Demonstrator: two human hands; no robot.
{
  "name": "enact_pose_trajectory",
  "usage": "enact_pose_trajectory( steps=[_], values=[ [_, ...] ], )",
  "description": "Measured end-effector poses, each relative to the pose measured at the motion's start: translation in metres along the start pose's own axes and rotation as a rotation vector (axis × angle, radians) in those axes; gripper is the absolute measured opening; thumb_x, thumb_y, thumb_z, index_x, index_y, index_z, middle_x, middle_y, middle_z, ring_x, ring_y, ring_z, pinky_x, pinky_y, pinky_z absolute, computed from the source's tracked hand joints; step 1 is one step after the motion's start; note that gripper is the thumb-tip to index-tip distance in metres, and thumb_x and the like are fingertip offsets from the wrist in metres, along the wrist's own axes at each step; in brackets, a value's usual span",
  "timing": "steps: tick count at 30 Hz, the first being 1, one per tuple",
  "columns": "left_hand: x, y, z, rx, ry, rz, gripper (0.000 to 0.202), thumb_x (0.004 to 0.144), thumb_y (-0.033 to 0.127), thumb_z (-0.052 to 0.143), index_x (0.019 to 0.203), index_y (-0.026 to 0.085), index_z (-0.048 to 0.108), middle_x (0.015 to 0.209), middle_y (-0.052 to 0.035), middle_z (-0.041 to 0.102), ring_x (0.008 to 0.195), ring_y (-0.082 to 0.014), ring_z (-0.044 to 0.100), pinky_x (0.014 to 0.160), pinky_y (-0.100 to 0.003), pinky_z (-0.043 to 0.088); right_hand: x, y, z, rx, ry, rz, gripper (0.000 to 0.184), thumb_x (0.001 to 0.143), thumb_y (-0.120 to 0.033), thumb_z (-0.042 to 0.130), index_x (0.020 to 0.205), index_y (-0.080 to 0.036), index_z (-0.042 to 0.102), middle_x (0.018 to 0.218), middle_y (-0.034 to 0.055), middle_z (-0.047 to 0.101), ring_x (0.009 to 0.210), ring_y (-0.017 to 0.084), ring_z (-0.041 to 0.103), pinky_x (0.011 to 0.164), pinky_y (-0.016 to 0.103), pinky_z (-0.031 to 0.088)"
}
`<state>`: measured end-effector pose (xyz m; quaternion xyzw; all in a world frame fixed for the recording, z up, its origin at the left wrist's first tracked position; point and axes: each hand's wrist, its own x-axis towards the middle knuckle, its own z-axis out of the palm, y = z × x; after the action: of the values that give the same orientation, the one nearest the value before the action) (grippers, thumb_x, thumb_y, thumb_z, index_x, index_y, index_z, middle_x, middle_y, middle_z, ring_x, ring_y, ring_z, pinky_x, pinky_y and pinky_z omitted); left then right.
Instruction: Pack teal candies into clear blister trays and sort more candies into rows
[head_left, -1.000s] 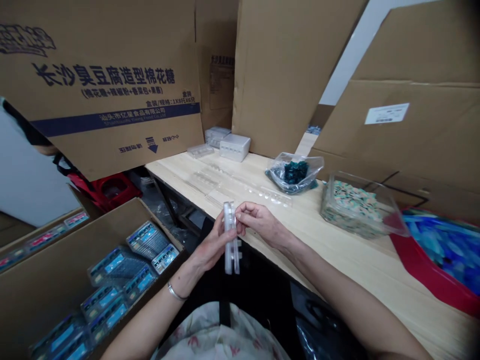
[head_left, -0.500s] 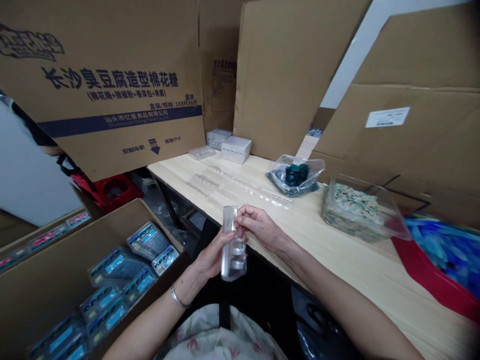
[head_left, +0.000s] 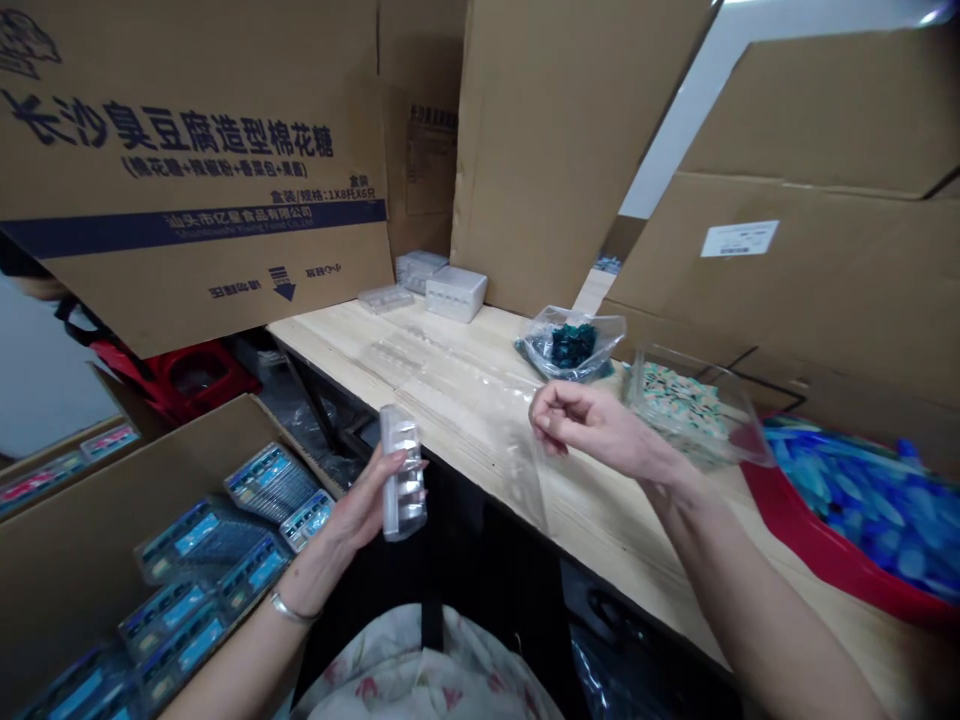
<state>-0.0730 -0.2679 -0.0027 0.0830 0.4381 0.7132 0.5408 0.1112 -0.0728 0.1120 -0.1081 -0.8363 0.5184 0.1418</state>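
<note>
Noted clear tray (head_left: 406, 475) in left hand (head_left: 369, 498), off the table (head_left: 622, 530), just in front of its near edge, toward the left end. Held lengthwise, nearly upright, slightly tilted, with row of compartments turned to the right. Gripped around the middle, with fingertips showing at the right side. Cannot tell whether single or nested. Bracelet (head_left: 291, 608) on left wrist.

Right hand (head_left: 577, 420) well apart from left, over the middle of the table. Curled in and narrow, with thumb close to fingers. Cannot tell whether holding anything.

Just below and left of right hand: clear strip (head_left: 527, 485), reaching to the near edge. Cannot tell whether touching right hand. Farther left: more flat trays (head_left: 409, 360), lying on the table toward the left corner; hard to count, being transparent.

Along the far edge, left to right: clear boxes (head_left: 455, 293) near the left corner; plastic bag (head_left: 531, 347) with dark teal pieces (head_left: 572, 345); clear tub (head_left: 640, 375) with pale, green-flecked pieces (head_left: 679, 395), partly hidden behind right forearm. At the right end: red basin (head_left: 795, 540) full of blue pieces (head_left: 862, 490).

Off the left end, lower: open carton (head_left: 184, 450) with blue-labelled packs (head_left: 180, 545), some in rows; beyond it, red stool (head_left: 206, 372). Behind the table: cardboard (head_left: 540, 150), printed at left.
</note>
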Motion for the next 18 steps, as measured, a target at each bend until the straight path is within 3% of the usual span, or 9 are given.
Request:
enact_pose_trajectory(
  steps=[2,5,9,11,14,18],
  values=[
    [-0.004,0.006,-0.005,0.023,0.051,0.012,0.055,0.073,0.031,0.065,0.123,0.020,0.046,0.098,-0.0083,0.064,0.080,-0.0191,0.063,0.071,-0.034,0.053,0.002,0.001,0.005,-0.339,-0.096,-0.029,0.005,0.076,-0.014,0.050,0.073,-0.017,0.054,0.065,-0.0007,0.057,0.056,0.009,0.050,0.052,0.023,0.038],
    [-0.009,0.008,-0.005,0.044,0.060,0.018,0.055,0.073,0.032,0.065,0.123,0.020,0.046,0.099,-0.0087,0.064,0.080,-0.0200,0.064,0.072,-0.036,0.053,0.016,0.027,0.039,-0.788,-0.209,-0.059,0.012,0.071,-0.008,0.049,0.070,-0.018,0.056,0.069,0.0029,0.060,0.063,0.014,0.054,0.057,0.027,0.037],
    [-0.013,0.005,-0.004,0.075,0.045,-0.012,0.058,0.072,0.034,0.065,0.124,0.020,0.045,0.103,-0.0106,0.063,0.082,-0.0215,0.064,0.073,-0.037,0.053,0.036,0.078,0.075,-0.959,-0.200,0.004,0.022,0.074,-0.004,0.045,0.080,-0.020,0.060,0.081,0.0088,0.065,0.070,0.019,0.059,0.062,0.031,0.040],
    [-0.015,0.004,-0.004,0.089,0.030,-0.025,0.061,0.071,0.034,0.066,0.126,0.021,0.043,0.106,-0.0113,0.062,0.082,-0.0219,0.064,0.073,-0.037,0.052,0.039,0.089,0.077,-0.948,-0.124,0.012,0.025,0.078,-0.005,0.044,0.083,-0.023,0.061,0.086,0.0085,0.065,0.075,0.020,0.060,0.067,0.032,0.042],
    [-0.015,0.003,-0.001,0.112,-0.019,-0.024,0.066,0.070,0.034,0.067,0.129,0.024,0.039,0.108,-0.0110,0.062,0.079,-0.0209,0.064,0.073,-0.037,0.051,0.039,0.077,0.071,-0.805,0.005,-0.015,0.017,0.083,-0.014,0.046,0.082,-0.024,0.060,0.090,0.0080,0.064,0.083,0.020,0.060,0.072,0.033,0.044],
    [-0.010,0.002,0.014,0.157,-0.094,0.066,0.070,0.069,0.029,0.070,0.131,0.029,0.038,0.109,-0.0073,0.060,0.090,-0.0185,0.060,0.079,-0.033,0.047,0.036,0.036,0.073,-0.257,0.058,-0.005,0.018,0.086,-0.034,0.047,0.088,-0.019,0.058,0.078,0.0033,0.063,0.068,0.015,0.060,0.064,0.029,0.047]
  ],
)
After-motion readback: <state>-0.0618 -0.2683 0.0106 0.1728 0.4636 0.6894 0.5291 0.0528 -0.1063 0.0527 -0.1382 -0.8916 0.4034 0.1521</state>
